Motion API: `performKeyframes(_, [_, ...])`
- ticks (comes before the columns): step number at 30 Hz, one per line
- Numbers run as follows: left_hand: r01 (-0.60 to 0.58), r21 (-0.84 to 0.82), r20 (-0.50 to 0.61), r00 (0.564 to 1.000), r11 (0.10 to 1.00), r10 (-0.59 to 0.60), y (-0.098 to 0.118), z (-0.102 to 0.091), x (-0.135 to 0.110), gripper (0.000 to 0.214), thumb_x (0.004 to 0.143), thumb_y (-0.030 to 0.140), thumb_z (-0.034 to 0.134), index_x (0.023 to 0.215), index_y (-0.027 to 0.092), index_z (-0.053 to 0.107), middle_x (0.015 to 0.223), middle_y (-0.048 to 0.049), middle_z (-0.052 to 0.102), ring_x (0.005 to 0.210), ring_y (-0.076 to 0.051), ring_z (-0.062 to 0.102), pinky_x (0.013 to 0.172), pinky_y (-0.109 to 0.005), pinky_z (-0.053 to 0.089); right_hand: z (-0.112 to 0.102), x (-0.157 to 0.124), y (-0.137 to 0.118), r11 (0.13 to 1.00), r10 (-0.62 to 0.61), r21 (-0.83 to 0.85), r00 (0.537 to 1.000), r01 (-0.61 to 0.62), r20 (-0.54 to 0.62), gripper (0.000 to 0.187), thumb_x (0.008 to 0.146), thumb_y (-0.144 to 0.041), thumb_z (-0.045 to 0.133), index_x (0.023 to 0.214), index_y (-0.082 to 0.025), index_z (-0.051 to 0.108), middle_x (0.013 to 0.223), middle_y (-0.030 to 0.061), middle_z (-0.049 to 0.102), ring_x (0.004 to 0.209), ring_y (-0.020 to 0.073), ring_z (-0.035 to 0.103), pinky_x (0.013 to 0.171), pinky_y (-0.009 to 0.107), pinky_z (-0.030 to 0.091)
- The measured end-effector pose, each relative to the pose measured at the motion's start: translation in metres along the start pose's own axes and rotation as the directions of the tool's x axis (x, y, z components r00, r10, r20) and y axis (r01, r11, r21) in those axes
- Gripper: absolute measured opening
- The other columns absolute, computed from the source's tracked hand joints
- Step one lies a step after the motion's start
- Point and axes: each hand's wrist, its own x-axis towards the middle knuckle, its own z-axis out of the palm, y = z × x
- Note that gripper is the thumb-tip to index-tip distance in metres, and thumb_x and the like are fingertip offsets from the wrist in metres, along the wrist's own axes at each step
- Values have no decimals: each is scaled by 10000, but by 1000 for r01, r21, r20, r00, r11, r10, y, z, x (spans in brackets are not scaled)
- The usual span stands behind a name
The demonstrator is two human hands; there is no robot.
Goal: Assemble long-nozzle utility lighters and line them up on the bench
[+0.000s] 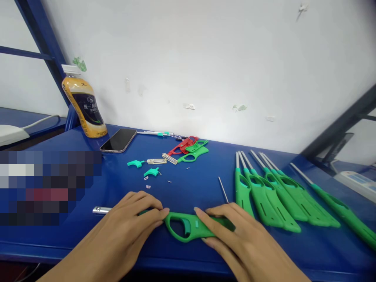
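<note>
A green long-necked gas lighter (192, 226) lies sideways near the table's front edge, its metal tip pointing left and its teal trigger showing inside the finger loop. My left hand (143, 213) is closed around the neck end, hiding part of the metal tube. With fingers and thumb, my right hand (232, 231) grips the handle end and covers much of it. Just beyond my right hand lies a thin metal screwdriver shaft (223, 190), its lower end hidden. Several assembled green lighters (270, 196) are lined up to the right.
Loose teal triggers (151, 172), clear fuel tanks (156, 161), small pins and red and green casing halves (188, 145) lie behind my hands. At the back left are a phone (120, 140) and a yellow drink bottle (85, 105). A white wall rises behind the blue table (117, 176).
</note>
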Motion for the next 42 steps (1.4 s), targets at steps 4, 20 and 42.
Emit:
performKeyframes(4, [-7,55,-30,1000,998,8,1,4,-1,382,1094,30,469,1228,265,739,1139,14,813,1034,-189,749,931,-321,547,6,-6,2,998,60,4,992,-60,-108,528,1193,-473,395,1634,-224,546,1256,107,808,1128,276,810,951,440,722])
performKeyframes(20, [5,14,-128,992,1000,-3,2,4,-10,374,1157,71,495,1443,255,649,1304,-11,703,1187,-150,641,1071,-232,489,-7,-2,4,989,122,120,932,-85,-341,305,1162,-506,558,1308,-348,774,1137,-19,831,967,111,843,858,154,659])
performKeyframes(42, [-24,183,-248,966,983,69,6,-6,0,186,1169,171,558,1290,223,689,1116,4,779,1037,-182,712,1124,-351,451,-12,-6,10,987,34,158,931,26,-364,317,1142,-438,613,1383,-355,801,1112,-7,868,939,112,855,847,119,637])
